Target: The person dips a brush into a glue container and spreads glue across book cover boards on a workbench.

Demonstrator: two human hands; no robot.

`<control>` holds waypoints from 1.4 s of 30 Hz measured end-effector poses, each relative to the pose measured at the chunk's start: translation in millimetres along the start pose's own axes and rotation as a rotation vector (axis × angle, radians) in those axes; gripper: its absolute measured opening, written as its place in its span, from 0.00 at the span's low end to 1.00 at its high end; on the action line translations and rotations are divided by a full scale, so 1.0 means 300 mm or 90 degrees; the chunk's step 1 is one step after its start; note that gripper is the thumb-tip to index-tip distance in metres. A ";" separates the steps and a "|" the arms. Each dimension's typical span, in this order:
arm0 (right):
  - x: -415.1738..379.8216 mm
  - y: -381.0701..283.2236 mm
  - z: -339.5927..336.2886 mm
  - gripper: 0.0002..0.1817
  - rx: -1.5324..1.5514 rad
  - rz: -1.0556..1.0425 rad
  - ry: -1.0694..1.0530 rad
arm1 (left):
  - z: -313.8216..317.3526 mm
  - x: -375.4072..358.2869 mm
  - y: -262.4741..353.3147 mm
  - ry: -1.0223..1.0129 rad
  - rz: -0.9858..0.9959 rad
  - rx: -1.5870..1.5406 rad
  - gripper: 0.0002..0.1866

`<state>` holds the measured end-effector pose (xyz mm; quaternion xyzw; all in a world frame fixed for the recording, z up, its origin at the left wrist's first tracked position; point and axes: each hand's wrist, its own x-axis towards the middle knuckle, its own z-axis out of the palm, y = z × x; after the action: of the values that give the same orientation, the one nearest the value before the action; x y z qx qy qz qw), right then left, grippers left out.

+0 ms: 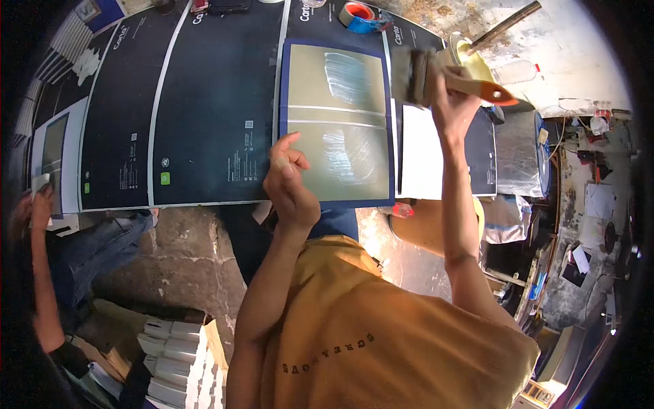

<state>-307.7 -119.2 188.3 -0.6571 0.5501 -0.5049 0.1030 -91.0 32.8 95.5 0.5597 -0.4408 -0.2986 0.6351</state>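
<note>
The right hand has its grip clenched around the handle of a broad flat brush, lifted above the right part of the desk. The bristles point left, a little blurred, while the orange end of the handle sticks out to the right. Just beyond that hand is a pot with something pale yellow on it and a dark stick leaning out.

A blue-edged board lies flat on the desk, in front of the person; its two khaki panels, parted by a white strip, each carry glossy, whitish streaks. The left hand is at the board's near left side, its grip released, fingers loosely curled (whether they touch the surface I cannot tell).

A white sheet lies to the right of the board, and rolls of tape sit beyond its far edge. At far left, another person's hand holds a whitish piece over a similar board.
</note>
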 end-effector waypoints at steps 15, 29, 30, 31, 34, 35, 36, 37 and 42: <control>-0.207 0.033 -0.180 0.12 -0.055 0.147 0.097 | 0.013 -0.007 -0.019 0.040 -0.058 -0.090 0.34; -0.436 -0.073 -0.277 0.14 -0.115 0.303 -0.008 | 0.000 -0.021 -0.034 0.064 -0.127 -0.204 0.44; -0.435 -0.086 -0.306 0.13 -0.125 0.272 0.029 | 0.005 -0.020 -0.032 0.066 -0.125 -0.215 0.44; -0.427 -0.105 -0.328 0.12 -0.134 0.242 0.065 | 0.004 -0.016 -0.030 0.067 -0.122 -0.224 0.44; -0.445 -0.191 -0.235 0.13 0.012 0.205 0.138 | 0.006 -0.025 -0.028 0.064 -0.123 -0.220 0.44; -0.454 -0.224 -0.181 0.13 0.043 0.199 0.154 | 0.010 -0.021 -0.026 0.064 -0.117 -0.214 0.44; -0.470 -0.269 -0.124 0.13 0.040 0.213 0.069 | 0.012 -0.022 -0.025 0.062 -0.115 -0.202 0.44; -0.484 -0.302 -0.091 0.13 0.036 0.226 -0.017 | 0.012 -0.025 -0.025 0.060 -0.113 -0.191 0.44; -0.521 -0.092 -0.258 0.11 -0.113 0.246 -0.048 | 0.003 -0.020 -0.028 0.066 -0.118 -0.187 0.44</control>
<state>-332.9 52.9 157.6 -0.5646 0.7038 -0.4003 0.1598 -93.6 36.1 86.1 0.5135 -0.3058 -0.3876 0.7018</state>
